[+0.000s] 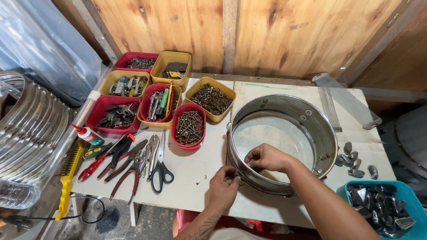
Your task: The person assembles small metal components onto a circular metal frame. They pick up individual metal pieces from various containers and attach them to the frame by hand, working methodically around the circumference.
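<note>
Brace the metal drum shell (307, 116) with right hand (266, 158) inside; left hand (224, 186) pinches a small fastener (230, 178) outside; align squarely.

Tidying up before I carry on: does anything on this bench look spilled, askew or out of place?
A few dark metal lugs lie loose on the white tabletop, outside the blue plastic bin holding the rest. The pliers and scissors lie roughly side by side. Nothing looks damaged.

On my table (195, 178) sit red and yellow trays of screws (189, 126) and bits. Near them lie pliers (126, 171), black-handled scissors (160, 166), a glue bottle (89, 134) and a yellow wire brush (67, 184). A teal bin of dark metal parts (384, 206) stands at my right, loose ones (353, 160) just beside it.
</note>
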